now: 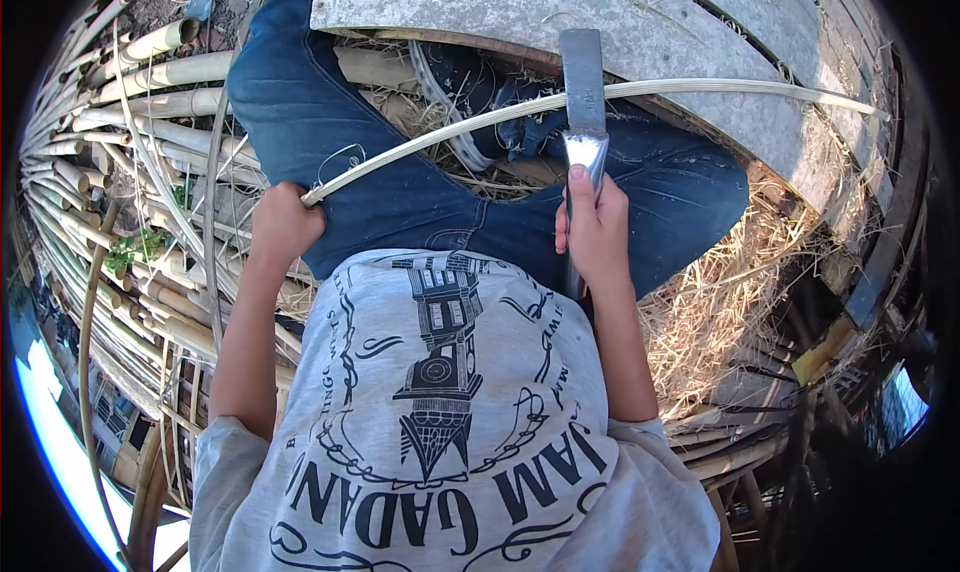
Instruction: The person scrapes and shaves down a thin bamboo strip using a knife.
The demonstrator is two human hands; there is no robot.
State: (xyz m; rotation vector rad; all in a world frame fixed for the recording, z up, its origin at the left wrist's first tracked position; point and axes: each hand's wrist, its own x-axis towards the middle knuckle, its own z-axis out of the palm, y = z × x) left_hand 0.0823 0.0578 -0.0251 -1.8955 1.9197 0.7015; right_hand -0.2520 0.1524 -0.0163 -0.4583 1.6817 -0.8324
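My left hand [285,224] is closed around the near end of a long, pale bamboo strip [450,132]. From there the strip arcs over my jeans and out to the right, across a grey wooden board. A thin curled shaving clings to it near my left fingers. In my right hand [597,222] is a broad, square-tipped knife [583,77], its blade pointing away from me and my thumb laid along its shiny neck. The blade lies across the strip and hides a short piece of it; whether they touch I cannot tell.
Bamboo poles [165,72] lie stacked on the left. Weathered grey boards [700,32] stand in front of my legs. A heap of straw-like shavings [715,312] covers the ground by my right knee. Between my legs is a shoe [455,102].
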